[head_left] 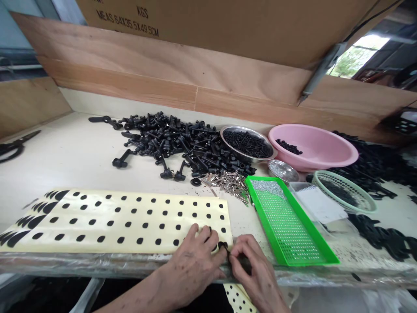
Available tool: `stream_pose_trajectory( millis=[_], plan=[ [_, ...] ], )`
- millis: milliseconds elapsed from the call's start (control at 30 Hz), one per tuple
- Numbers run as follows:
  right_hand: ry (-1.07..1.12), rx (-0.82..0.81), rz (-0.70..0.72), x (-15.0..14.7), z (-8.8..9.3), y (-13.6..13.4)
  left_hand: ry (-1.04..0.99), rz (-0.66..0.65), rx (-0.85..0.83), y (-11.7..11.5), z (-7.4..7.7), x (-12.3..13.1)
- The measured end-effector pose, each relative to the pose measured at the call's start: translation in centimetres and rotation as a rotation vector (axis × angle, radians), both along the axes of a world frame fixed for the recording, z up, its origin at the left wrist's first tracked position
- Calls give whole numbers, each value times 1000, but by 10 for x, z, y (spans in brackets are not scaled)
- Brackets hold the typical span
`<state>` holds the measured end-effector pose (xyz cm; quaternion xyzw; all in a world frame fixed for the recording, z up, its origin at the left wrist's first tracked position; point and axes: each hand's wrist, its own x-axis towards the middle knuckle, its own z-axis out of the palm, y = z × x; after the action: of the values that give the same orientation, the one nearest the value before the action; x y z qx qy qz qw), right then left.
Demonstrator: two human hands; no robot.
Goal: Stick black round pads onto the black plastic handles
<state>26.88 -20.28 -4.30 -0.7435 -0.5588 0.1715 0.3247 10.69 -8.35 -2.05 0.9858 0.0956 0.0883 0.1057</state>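
A cream backing sheet (143,237) with rows of black rounded-square pads lies along the table's front edge. Over its right end rests my left hand (197,263), knuckles bent, fingers apart on the sheet and forefinger tip beside a black pad. My right hand (252,265) is just off the sheet's right edge, thumb and forefinger pinched on a small dark piece (229,257), probably one of the pads. The fingers partly cover that piece. To the right of this hand stands a green perforated tray (293,226) with small silvery bits at its far end.
Behind the sheet are a heap of black handle-like parts (172,139) and loose metal pins (233,184). Farther right stand a steel bowl (224,141), pink basin (319,145), small metal dish (283,170) and pale green basket (365,202). Scissors (16,148) lie far left.
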Motion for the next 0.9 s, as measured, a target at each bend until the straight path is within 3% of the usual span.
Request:
stream_pose_trajectory(
  millis=[67,200,267,367,633,900],
  plan=[
    [125,-4,14,8,3,-4,19,31,-145,2,6,-4],
    [280,10,-7,14,15,-4,-25,219,-639,13,16,-10],
    [309,11,-5,9,23,5,-93,295,-862,21,19,-10],
    [383,56,22,-3,31,28,-248,410,-1065,30,24,-9],
    [594,110,-185,-28,27,82,-449,697,-1366,53,48,-30],
    [619,153,-106,-44,28,110,-495,747,-1451,65,44,-42]
  ],
)
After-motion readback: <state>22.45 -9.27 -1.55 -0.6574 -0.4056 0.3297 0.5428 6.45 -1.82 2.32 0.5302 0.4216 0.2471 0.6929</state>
